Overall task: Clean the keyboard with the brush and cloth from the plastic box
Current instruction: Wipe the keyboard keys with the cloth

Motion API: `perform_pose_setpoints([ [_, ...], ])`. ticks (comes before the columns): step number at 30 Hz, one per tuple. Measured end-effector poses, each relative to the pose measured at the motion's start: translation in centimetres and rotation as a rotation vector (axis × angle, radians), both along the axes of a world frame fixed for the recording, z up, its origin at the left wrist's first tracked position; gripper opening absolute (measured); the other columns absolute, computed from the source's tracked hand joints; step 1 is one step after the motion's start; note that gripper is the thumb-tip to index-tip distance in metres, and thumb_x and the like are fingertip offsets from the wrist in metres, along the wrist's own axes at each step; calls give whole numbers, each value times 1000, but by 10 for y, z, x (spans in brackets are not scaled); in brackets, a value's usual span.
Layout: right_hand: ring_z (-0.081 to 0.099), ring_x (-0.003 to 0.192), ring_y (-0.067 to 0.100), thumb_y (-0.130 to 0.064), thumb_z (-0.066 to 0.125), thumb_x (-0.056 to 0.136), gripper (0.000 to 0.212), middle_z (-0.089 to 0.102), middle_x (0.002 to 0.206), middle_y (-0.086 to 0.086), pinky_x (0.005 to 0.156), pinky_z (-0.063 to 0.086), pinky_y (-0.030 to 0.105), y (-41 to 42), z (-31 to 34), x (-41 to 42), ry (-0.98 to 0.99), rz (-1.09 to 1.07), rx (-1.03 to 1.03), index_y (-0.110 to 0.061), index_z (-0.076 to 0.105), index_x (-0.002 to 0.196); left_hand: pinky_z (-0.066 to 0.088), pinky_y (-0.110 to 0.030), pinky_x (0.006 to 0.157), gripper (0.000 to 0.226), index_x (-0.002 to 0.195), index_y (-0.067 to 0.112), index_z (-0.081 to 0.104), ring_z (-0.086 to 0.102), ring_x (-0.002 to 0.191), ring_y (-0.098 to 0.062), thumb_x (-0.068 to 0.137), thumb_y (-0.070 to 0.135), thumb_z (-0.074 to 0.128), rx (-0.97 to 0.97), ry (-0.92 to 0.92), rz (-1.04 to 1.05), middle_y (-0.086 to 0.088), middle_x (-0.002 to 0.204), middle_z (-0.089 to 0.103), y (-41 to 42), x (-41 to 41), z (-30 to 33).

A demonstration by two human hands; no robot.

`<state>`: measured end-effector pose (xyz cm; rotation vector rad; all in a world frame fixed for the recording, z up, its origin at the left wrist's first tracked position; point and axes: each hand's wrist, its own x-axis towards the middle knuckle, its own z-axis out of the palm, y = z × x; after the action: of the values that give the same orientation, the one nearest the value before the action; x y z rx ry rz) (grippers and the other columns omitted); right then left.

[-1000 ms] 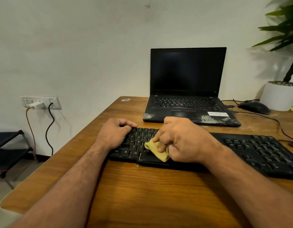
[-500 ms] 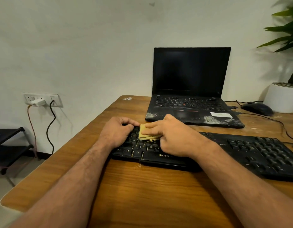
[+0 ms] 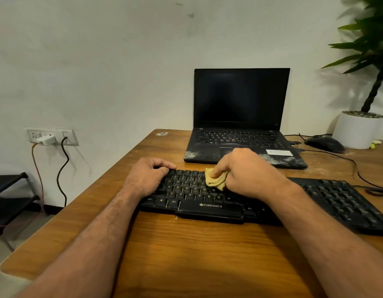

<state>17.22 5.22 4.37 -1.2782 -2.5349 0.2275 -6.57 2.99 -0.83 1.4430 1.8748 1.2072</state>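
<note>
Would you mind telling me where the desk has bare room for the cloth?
Bare wood runs between the keyboard and the desk's near edge, and left of the laptop. Crowded: right side, with mouse, cables, plant pot.

Both forearms are bare from the bottom edge of the picture up to the wrists, with no sleeve, cuff or glove on either, and fine dark hair lies along their upper sides. The left hand (image 3: 148, 177) and the right hand (image 3: 245, 172) are bare too. No ring shows on the fingers that can be seen, and neither wrist carries a watch, strap or bracelet.
</note>
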Motion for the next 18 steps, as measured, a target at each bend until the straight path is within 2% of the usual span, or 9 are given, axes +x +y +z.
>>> perform_pose_setpoints([
  [2, 51, 119, 8, 3, 46, 82, 67, 60, 134, -21, 103, 46, 29, -7, -4, 4, 10, 76, -126, -43, 66, 126, 45, -13, 54, 19, 91, 27, 75, 62, 63, 0, 96, 18, 59, -8, 3, 2, 7, 93, 72, -1, 1, 2],
  [3, 45, 119, 8, 4, 44, 82, 72, 57, 133, -25, 104, 43, 29, -11, -5, 4, -9, 90, -142, -47, 61, 130, 44, -12, 52, 19, 92, 26, 75, 62, 61, 1, 96, 18, 59, -10, 2, 1, 6, 92, 72, -2, 1, 2],
  [6, 51, 111, 6, 3, 45, 83, 65, 67, 118, -19, 99, 43, 21, -19, -5, 2, 19, 98, -72, -42, 68, 123, 44, -10, 48, 19, 93, 24, 75, 61, 56, 2, 96, 17, 58, -9, -7, 1, 5, 90, 72, -4, 2, 3],
  [7, 51, 114, 6, 3, 45, 82, 62, 69, 120, -15, 100, 43, 21, -20, -6, 0, 52, 112, -46, -39, 70, 120, 44, -10, 47, 19, 93, 24, 75, 61, 54, 2, 96, 16, 58, -5, -10, 1, 5, 88, 72, -4, 3, 3],
  [9, 46, 115, 8, 2, 44, 82, 63, 65, 128, -17, 103, 45, 29, -22, -11, -6, 64, 160, -35, -39, 69, 123, 43, -9, 45, 19, 93, 23, 75, 60, 49, 5, 97, 16, 57, -2, -8, 0, 5, 86, 71, -3, 3, 3],
  [12, 42, 102, 11, -4, 45, 85, 68, 60, 132, -20, 97, 46, 35, -13, -18, -15, 0, 163, -21, -58, 60, 122, 41, -8, 44, 20, 93, 25, 75, 58, 47, 9, 97, 17, 58, 3, 35, 8, 7, 86, 71, -1, 3, 3],
  [13, 43, 102, 11, -7, 47, 86, 65, 63, 126, -15, 96, 48, 36, -7, -18, -15, 22, 113, -12, -63, 61, 116, 41, -8, 45, 19, 93, 25, 75, 58, 49, 9, 97, 17, 58, -1, 34, 7, 8, 88, 71, -1, 3, 3],
  [15, 51, 105, 15, -9, 50, 87, 57, 66, 113, -4, 96, 51, 38, 4, -16, -7, 53, -30, 20, -55, 66, 115, 43, -9, 50, 19, 92, 26, 75, 61, 55, 7, 96, 17, 58, -11, 29, -2, 8, 92, 71, -2, 3, 3],
  [18, 57, 106, 17, -6, 44, 80, 62, 70, 115, -3, 96, 52, 34, 8, -21, 5, 61, -71, 36, -45, 67, 122, 46, -14, 67, 17, 94, 30, 75, 64, 78, 3, 95, 21, 60, 31, 27, -31, 9, 102, 72, -6, 4, 5],
])
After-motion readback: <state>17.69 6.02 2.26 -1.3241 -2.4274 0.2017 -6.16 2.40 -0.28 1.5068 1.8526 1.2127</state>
